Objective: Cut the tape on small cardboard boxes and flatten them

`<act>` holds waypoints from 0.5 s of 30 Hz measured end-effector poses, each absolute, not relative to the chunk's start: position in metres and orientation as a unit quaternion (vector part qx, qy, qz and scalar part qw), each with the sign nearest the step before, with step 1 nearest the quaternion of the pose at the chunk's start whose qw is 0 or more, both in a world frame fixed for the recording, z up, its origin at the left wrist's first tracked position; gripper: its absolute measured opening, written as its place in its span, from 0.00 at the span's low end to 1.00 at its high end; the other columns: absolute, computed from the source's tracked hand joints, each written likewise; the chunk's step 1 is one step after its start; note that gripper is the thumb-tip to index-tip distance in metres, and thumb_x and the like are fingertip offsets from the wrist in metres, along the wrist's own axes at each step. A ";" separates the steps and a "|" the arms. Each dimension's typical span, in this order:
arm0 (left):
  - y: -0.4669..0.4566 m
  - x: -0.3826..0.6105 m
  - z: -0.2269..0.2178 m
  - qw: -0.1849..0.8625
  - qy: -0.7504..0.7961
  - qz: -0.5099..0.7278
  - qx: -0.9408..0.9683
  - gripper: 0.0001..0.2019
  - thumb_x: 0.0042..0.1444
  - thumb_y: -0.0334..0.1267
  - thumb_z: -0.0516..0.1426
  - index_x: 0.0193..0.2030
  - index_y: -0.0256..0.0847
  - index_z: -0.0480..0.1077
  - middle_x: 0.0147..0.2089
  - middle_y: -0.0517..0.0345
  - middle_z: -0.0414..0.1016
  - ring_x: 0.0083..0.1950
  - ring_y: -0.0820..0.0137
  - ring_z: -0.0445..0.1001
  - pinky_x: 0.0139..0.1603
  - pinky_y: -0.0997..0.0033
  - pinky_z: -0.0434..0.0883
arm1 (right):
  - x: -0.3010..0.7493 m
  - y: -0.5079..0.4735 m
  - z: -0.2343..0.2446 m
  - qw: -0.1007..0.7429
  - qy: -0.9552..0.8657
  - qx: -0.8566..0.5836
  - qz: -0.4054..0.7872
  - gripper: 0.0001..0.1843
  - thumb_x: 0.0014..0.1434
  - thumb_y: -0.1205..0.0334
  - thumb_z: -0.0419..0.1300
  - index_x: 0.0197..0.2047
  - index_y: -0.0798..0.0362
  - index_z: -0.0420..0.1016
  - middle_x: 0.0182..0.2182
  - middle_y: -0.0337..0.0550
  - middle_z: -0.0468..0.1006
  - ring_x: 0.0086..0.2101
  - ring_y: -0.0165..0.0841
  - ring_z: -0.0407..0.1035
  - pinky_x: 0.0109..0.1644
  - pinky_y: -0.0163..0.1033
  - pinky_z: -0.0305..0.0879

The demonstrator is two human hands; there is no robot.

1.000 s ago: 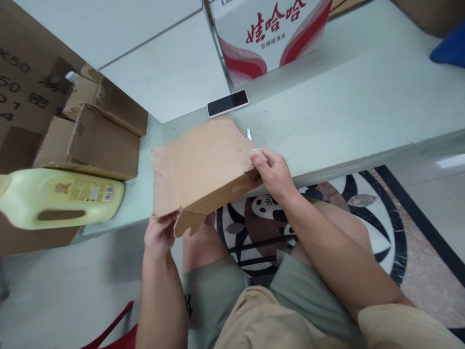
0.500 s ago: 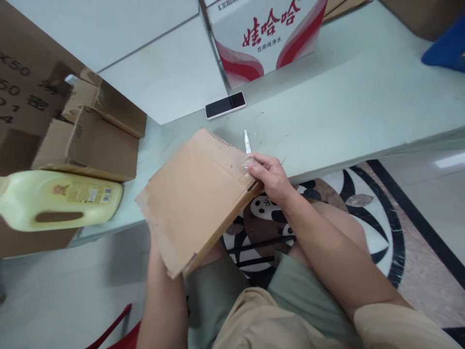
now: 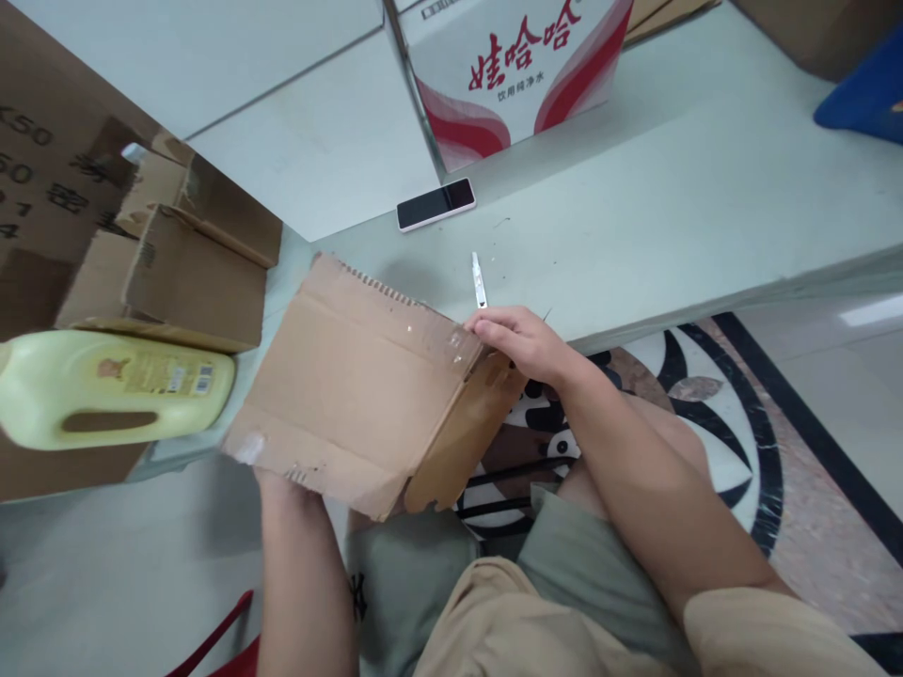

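A flattened-looking brown cardboard box (image 3: 345,376) is held tilted over the table's front edge and my lap. Clear tape and torn, ridged edges show along its sides, and a side flap (image 3: 458,442) hangs down at the right. At its upper right corner, my right hand (image 3: 518,340) is closed, thumb on top. My left hand (image 3: 282,484) reaches under the lower left edge and bears the box from below; its fingers are hidden behind the cardboard. Just beyond my right hand, a slim utility knife (image 3: 479,280) lies on the table, its near end close to my fingers.
A phone (image 3: 435,204) lies beyond the knife. Left of the box stand a yellow jug (image 3: 105,385) and smaller cardboard cartons (image 3: 198,273). A white and red carton (image 3: 522,85) stands at the back of the table (image 3: 677,216). Something blue (image 3: 867,94) is at the right.
The cardboard box has turned and shifted left, so its side flap shows more. My left hand moved left and up with it; my right hand stays at the corner.
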State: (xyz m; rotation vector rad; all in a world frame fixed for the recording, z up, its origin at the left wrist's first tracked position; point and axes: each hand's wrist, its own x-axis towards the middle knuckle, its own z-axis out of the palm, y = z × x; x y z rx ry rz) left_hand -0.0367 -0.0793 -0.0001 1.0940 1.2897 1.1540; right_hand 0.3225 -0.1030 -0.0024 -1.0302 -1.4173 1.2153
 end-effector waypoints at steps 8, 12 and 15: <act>-0.101 -0.017 0.003 0.452 0.515 0.606 0.405 0.20 0.50 0.62 0.67 0.42 0.52 0.80 0.55 0.67 0.85 0.69 0.64 0.74 0.49 0.72 0.80 | 0.321 -0.103 -0.010 0.424 -0.616 -0.436 0.500 0.16 0.58 0.51 0.63 0.45 0.50 0.73 0.45 0.45 0.77 0.47 0.38 0.72 0.49 0.43 0.68; -0.103 -0.003 0.011 0.491 0.474 0.596 0.423 0.27 0.50 0.69 0.63 0.44 0.49 0.79 0.56 0.58 0.84 0.70 0.57 0.73 0.58 0.65 0.80 | 0.316 -0.102 -0.011 0.484 -0.546 -0.485 0.482 0.29 0.54 0.56 0.65 0.58 0.49 0.65 0.43 0.43 0.77 0.42 0.36 0.72 0.40 0.38 0.66; -0.087 0.004 0.012 0.512 0.529 0.543 0.404 0.27 0.40 0.55 0.75 0.45 0.46 0.79 0.51 0.54 0.85 0.63 0.54 0.78 0.52 0.65 0.83 | 0.318 -0.098 -0.011 0.518 -0.519 -0.475 0.486 0.32 0.54 0.57 0.64 0.61 0.49 0.63 0.41 0.42 0.78 0.39 0.34 0.73 0.39 0.39 0.67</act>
